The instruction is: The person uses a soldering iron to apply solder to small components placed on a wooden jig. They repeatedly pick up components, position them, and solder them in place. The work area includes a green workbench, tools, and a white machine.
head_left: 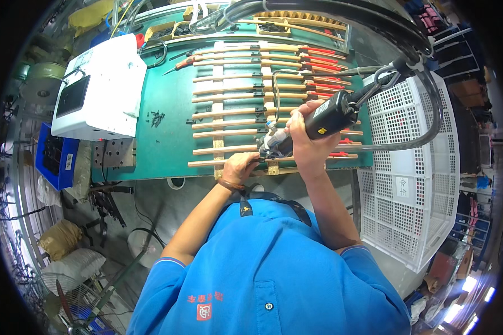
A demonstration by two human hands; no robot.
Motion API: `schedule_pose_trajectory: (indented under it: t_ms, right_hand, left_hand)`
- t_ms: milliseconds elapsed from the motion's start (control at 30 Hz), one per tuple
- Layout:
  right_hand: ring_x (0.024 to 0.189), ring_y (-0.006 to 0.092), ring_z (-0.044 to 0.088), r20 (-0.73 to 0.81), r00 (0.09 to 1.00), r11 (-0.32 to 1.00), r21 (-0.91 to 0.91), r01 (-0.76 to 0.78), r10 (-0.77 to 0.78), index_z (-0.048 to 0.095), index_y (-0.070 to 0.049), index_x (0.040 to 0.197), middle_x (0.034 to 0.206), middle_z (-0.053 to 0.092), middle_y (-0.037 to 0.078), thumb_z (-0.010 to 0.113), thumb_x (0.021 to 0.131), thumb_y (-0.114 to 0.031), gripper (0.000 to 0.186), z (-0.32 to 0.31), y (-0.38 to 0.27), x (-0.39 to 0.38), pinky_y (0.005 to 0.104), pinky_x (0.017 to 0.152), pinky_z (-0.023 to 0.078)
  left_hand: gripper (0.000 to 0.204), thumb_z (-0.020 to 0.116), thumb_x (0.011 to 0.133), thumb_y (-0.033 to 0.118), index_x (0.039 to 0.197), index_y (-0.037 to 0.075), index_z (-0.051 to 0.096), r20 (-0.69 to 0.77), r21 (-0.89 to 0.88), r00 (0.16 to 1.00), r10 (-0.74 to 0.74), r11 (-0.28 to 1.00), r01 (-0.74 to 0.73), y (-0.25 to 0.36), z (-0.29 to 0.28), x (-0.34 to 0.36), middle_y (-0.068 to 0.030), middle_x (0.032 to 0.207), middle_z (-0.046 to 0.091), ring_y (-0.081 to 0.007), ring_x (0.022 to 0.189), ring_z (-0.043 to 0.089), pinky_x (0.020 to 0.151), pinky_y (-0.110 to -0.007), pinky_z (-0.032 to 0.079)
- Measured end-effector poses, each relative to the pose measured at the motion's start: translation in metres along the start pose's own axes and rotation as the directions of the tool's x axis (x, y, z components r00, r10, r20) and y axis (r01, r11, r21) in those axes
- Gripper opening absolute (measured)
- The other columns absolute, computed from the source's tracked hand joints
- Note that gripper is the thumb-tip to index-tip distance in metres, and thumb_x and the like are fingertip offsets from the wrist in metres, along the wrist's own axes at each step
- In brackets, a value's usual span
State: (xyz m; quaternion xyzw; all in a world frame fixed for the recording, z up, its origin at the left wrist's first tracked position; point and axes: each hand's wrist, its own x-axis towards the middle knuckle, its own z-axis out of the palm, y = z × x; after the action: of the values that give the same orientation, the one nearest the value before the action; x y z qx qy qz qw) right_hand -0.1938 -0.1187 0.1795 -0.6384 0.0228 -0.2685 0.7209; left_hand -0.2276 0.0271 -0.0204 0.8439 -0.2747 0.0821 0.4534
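Note:
My right hand point(309, 137) is wrapped round a black power screwdriver point(334, 114), tilted with its metal nose down to the left. The nose meets the nearest of several pale wooden rods point(208, 163) lying side by side. My left hand point(241, 167) sits at that rod beside the nose, its fingers pressed together; the driver's head partly hides what they hold. Small black fittings point(258, 88) sit on the rods, and red pieces point(325, 85) lie at their right ends. Pale wooden crossbars point(218, 75) support the rods from beneath.
A green worktable point(162, 151) carries a white machine point(103, 89), loose black screws point(157, 118) and a hand screwdriver point(179, 66). A blue bin point(56, 159) is at the left, a white perforated crate point(402, 167) at the right. Hoses point(430, 120) hang from above to the driver.

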Motion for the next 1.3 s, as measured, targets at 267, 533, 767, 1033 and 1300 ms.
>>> schedule_pose_trajectory:
  t_ms: [267,533,767,1033,1300]
  right_hand:
    - [0.075,0.0077,0.056,0.055,0.998,0.999,0.021,0.025,-0.026,0.049,0.000,0.103,0.086,0.057,0.004,0.062,0.075,0.011,0.033,-0.004,0.006,-0.006,0.0229,0.069,0.049]
    - [0.075,0.0080,0.055,0.051,0.998,1.000,0.003,0.023,-0.024,0.048,-0.001,0.103,0.086,0.056,0.005,0.062,0.075,0.011,0.033,-0.005,0.002,-0.007,0.0235,0.068,0.049]
    - [0.075,0.0088,0.056,0.056,0.998,1.000,0.004,0.027,-0.028,0.048,0.000,0.102,0.086,0.057,0.005,0.062,0.074,0.011,0.033,0.001,0.007,-0.008,0.0243,0.069,0.049]
    - [0.075,0.0086,0.056,0.012,0.999,0.999,-0.014,0.032,-0.032,0.050,0.001,0.099,0.086,0.057,0.005,0.063,0.074,0.010,0.030,0.002,0.012,-0.009,0.0241,0.068,0.049]
    - [0.075,0.0076,0.055,0.070,0.997,0.998,-0.052,0.025,-0.021,0.051,0.002,0.100,0.086,0.057,0.005,0.063,0.074,0.010,0.031,0.005,0.005,-0.016,0.0228,0.067,0.048]
  left_hand:
    - [0.029,0.072,0.072,0.007,0.100,0.008,0.062,-0.026,-0.009,1.000,0.010,1.000,-0.010,0.002,-0.004,0.000,-0.0085,0.092,0.067,-0.0267,0.083,0.065,0.072,-0.035,0.052]
    - [0.029,0.071,0.072,0.006,0.100,0.009,0.062,-0.041,0.019,0.999,0.020,1.000,-0.019,0.002,-0.007,-0.002,-0.0085,0.092,0.067,-0.0271,0.085,0.064,0.073,-0.035,0.052]
    - [0.030,0.073,0.071,0.009,0.099,0.010,0.063,-0.036,0.042,0.999,0.026,0.999,-0.024,0.001,-0.006,-0.003,-0.0090,0.091,0.067,-0.0272,0.084,0.064,0.073,-0.035,0.052]
    - [0.028,0.073,0.071,0.010,0.097,0.010,0.063,-0.038,0.039,0.999,0.035,0.999,-0.033,0.002,-0.006,-0.001,-0.0088,0.090,0.067,-0.0267,0.082,0.064,0.072,-0.035,0.052]
    - [0.025,0.074,0.071,0.011,0.093,0.009,0.063,-0.030,0.046,0.999,0.032,0.999,-0.030,0.004,-0.008,0.000,-0.0082,0.088,0.066,-0.0268,0.081,0.064,0.072,-0.036,0.051]
